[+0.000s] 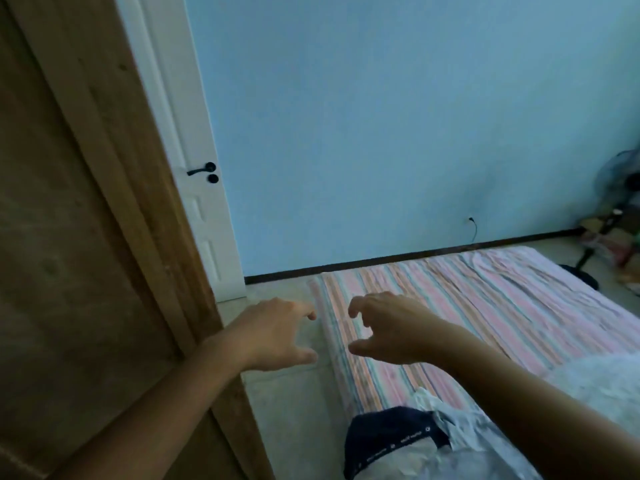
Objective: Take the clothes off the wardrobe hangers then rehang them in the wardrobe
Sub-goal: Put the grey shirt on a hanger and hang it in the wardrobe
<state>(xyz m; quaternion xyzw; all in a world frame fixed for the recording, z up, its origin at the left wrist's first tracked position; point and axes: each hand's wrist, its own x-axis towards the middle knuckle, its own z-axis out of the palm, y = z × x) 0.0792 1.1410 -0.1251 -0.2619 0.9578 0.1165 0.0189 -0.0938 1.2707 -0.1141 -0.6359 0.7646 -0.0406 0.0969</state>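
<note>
Clothes point(426, 445) lie in a heap at the near end of the bed point(485, 306), at about 5 o'clock in the view. On top is a dark blue piece point(388, 434) with small white writing along its band, too blurry to read. Beside it is a pale, crumpled piece point(464, 441). The left hand point(277, 332) and the right hand point(388, 329) reach out side by side, near each other, at about 6 o'clock. Each grip is wide, fingers loosely bent, holding nothing. The brown wooden wardrobe point(86, 202) fills the 9 o'clock side. A white door point(194, 150) with a black handle point(204, 171) stands at 11 o'clock.
</note>
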